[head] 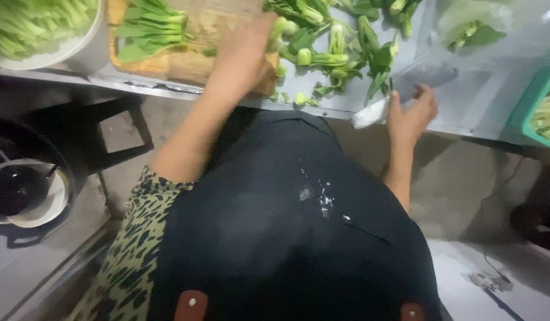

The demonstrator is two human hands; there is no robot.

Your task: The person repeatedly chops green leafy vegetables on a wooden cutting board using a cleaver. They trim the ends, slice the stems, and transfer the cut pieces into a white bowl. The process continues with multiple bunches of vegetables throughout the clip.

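Note:
My left hand (251, 50) reaches over the wooden cutting board (186, 62) and closes on a stalk of green bok choy (279, 28) at the board's right edge. My right hand (413, 113) rests at the counter's front edge, gripping the handle of a broad cleaver (426, 76) whose blade lies flat on the steel. A bundle of cut greens (150, 30) lies on the board's left part. Loose bok choy pieces (340, 56) are scattered on the steel counter between my hands.
A white bowl (55, 53) full of greens stands at the far left. A teal basket (539, 110) with greens sits at the right edge. A clear bag with greens (474, 32) lies behind the cleaver. A dark pot (19, 190) sits low on the left.

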